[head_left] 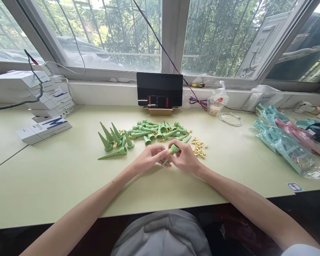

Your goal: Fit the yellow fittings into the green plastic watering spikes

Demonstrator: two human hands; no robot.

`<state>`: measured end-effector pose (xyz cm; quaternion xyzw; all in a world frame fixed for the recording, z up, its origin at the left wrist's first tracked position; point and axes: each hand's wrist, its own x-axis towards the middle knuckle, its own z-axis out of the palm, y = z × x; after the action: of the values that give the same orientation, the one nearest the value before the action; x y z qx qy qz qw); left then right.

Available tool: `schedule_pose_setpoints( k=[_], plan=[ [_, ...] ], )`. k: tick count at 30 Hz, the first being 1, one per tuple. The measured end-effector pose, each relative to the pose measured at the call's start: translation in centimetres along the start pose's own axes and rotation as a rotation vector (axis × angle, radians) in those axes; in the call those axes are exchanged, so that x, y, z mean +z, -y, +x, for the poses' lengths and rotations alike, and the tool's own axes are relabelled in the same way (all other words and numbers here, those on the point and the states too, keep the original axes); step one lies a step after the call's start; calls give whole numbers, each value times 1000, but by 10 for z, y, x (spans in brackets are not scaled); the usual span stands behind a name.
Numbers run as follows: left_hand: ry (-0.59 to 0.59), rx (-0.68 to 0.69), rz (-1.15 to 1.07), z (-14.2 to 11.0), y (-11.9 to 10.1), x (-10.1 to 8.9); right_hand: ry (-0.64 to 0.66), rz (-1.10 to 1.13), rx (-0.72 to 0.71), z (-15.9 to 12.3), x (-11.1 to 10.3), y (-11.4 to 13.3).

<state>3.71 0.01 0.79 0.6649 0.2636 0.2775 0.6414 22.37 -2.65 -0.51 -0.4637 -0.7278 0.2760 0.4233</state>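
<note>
My right hand [185,156] is closed around a green plastic watering spike [175,148], just above the table. Against it, my left hand [152,156] pinches a small pale yellow plastic valve [170,151] at the spike's wide end, partly covered by the fingers. A thin green tip [164,163] shows below the fingers; whether it belongs to the same spike I cannot tell. Beyond my hands lies a heap of green spikes [146,134]. Several spikes [105,142] stand upright at the left, and one [113,153] lies in front of them. Loose yellow valves [199,147] lie right of my hand.
A dark tablet [160,85] and a phone [160,102] with a timer stand at the back. White boxes [49,129] are stacked on the left. A plastic bag [217,101] and white cable [230,120] sit back right. Bagged teal and pink plastic pieces [288,142] lie far right.
</note>
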Motion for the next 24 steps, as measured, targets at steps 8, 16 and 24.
schedule_pose_setpoints(
  k=[8, 16, 24],
  plan=[
    [87, -5, 9, 1, -1, -1, 23, -9, -3, -1, -1, 4],
    [-4, 57, 182, 3, 1, -3, -5, -14, 35, 2, -1, 1],
    [-199, 177, 367, 4, 6, -1, -23, -18, 98, 5, 1, -3]
  ],
)
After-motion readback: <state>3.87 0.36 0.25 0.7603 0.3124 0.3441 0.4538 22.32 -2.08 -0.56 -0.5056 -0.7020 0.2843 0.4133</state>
